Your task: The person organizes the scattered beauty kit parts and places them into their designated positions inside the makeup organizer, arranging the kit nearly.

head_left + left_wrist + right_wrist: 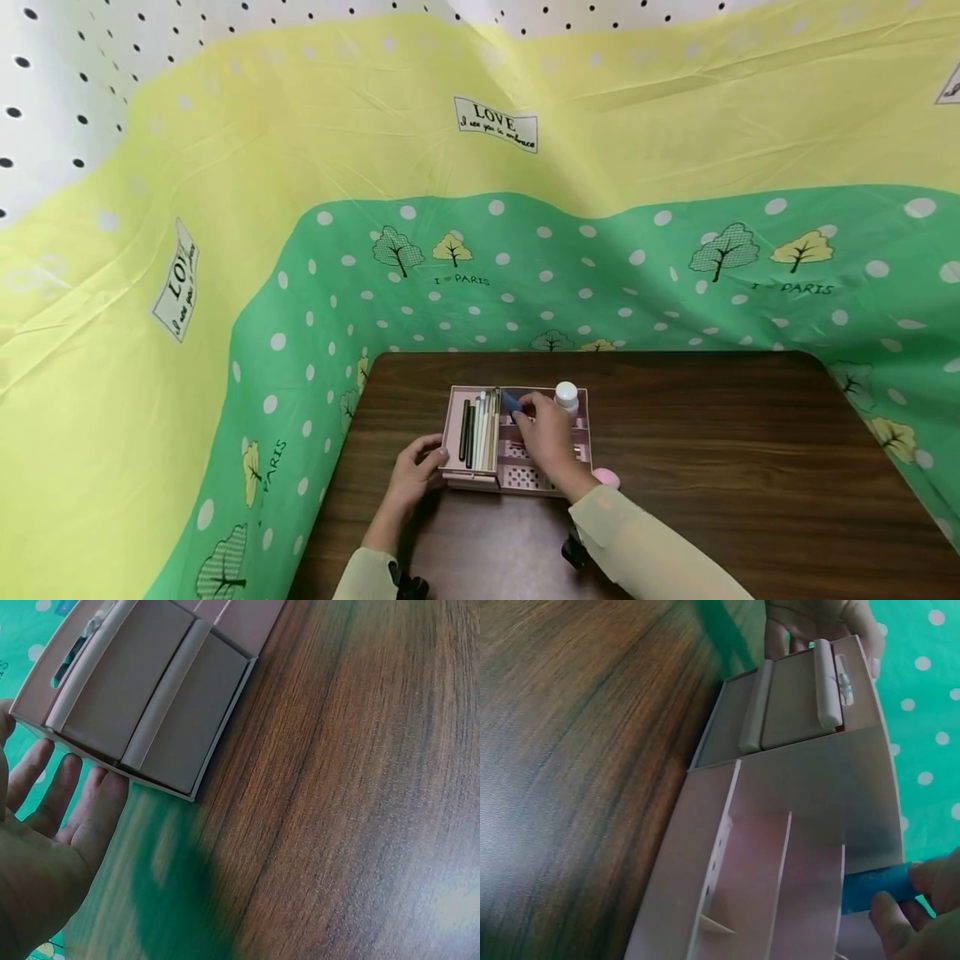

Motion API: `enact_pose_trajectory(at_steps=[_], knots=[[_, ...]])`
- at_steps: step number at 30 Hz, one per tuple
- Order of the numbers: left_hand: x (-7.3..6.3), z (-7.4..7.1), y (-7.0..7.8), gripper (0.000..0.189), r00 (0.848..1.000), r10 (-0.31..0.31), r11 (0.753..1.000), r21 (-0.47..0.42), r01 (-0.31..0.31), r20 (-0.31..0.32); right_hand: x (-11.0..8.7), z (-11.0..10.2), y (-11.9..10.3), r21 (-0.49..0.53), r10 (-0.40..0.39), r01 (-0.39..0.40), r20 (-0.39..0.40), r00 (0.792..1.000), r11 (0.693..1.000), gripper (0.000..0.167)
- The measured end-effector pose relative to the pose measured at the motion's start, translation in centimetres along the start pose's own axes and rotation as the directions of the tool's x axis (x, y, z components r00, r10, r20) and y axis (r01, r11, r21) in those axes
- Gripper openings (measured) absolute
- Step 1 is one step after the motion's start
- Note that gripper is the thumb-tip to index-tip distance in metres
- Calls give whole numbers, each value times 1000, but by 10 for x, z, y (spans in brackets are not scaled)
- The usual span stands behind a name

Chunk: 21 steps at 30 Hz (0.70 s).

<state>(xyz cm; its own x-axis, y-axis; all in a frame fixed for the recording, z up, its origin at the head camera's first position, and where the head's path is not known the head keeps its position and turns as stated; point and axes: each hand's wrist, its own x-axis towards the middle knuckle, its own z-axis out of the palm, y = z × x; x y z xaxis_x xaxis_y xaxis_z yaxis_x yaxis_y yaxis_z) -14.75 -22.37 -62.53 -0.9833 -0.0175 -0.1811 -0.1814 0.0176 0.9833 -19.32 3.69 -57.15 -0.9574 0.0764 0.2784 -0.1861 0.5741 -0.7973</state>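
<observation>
A pink desktop organizer (pixel 455 417) stands on the wooden table, with two drawer fronts (pixel 131 675) facing me. Its left upper tray holds several slim sticks, dark, white and tan (pixel 478 429). My left hand (pixel 414 471) rests against the organizer's left side, the fingers extended along it in the left wrist view. With thumb and fingers, my right hand (pixel 546 432) pinches a blue tube-like item (pixel 874 890) over the back compartment right of the sticks. The tube's lower end sits behind a divider in the right wrist view.
A white-capped bottle (pixel 566 393) stands in the organizer's back right compartment. A pink rounded object (pixel 606 478) lies on the table (pixel 712 442) by its right side. Patterned green and yellow cloth (pixel 585 267) hangs behind and to the left of the table.
</observation>
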Motion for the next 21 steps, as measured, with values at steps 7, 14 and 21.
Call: enact_pose_trajectory(at_steps=[7, 14, 21], knots=[[0, 1, -1, 43, 1000, 8, 1000, 3, -8, 3, -1, 1, 6, 6, 16, -16, -5, 1000, 1000, 18], [-1, 0, -1, 43, 1000, -2, 1000, -3, 2, 9, -3, -4, 9, 49, 48, -50, 39, 998, 998, 19], [-3, 2, 1, 41, 1000, 13, 1000, 1, -13, -5, -4, -10, 10, 50, 16, -17, 19, 1000, 999, 14]])
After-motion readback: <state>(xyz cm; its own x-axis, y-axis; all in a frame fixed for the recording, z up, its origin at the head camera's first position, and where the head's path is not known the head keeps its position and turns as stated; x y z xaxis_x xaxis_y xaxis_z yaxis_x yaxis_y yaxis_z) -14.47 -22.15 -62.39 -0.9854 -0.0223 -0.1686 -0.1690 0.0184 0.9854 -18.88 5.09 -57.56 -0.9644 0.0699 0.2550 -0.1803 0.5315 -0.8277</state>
